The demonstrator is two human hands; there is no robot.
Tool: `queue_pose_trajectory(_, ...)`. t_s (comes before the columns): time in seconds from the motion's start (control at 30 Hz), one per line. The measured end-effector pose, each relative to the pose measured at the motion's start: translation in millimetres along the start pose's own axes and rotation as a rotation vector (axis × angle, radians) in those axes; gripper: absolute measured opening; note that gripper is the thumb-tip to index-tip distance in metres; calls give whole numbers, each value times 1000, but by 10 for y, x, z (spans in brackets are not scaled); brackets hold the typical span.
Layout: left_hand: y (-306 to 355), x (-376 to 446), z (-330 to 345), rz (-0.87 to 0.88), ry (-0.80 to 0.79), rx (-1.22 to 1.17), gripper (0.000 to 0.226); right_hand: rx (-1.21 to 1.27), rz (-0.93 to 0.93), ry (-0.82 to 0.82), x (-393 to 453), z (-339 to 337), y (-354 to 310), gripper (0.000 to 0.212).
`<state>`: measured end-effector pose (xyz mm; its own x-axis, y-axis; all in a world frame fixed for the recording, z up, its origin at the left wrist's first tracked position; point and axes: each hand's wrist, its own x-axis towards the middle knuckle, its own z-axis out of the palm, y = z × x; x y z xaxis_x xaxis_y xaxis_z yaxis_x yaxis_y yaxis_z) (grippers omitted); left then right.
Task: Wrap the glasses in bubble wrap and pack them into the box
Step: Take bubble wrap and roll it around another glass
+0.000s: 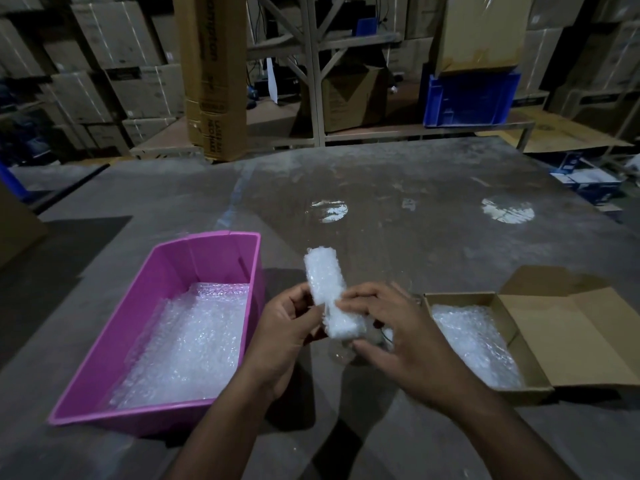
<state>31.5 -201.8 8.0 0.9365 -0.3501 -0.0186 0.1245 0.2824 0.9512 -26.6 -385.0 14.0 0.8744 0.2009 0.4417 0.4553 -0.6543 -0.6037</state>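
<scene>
Both hands are gripping the bubble-wrapped bundle mid-length above the desk; probably light, squashy, fragile inside, so holding gently.

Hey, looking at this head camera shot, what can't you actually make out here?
- Glasses: none visible; the bubble-wrap bundle held by the left hand and right hand hides its contents.
- Cardboard box: bubble wrap covers its floor, so anything underneath is hidden.
- Pink bin: the same.
- Background carton print: too dim and blurred.
</scene>
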Motion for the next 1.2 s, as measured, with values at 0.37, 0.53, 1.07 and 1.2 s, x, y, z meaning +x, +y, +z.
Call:
queue_pose_trajectory(0.37, 89, -139, 150, 55, -213, 157, 29, 516, 343, 155, 24, -33, -46, 26)
queue_pose_trajectory(0.53, 69, -153, 181, 90, -194, 228, 33, 624, 398, 163, 46, -48, -72, 20)
queue_pose_trajectory(1.07, -61, -39, 323, 111, -167, 305, 16, 656, 422, 259, -83, -279, 75, 19)
queue_pose_trajectory(1.2, -103, 69, 355, 159, -97, 259, 22, 352, 398, 187, -90, -426, 109, 24)
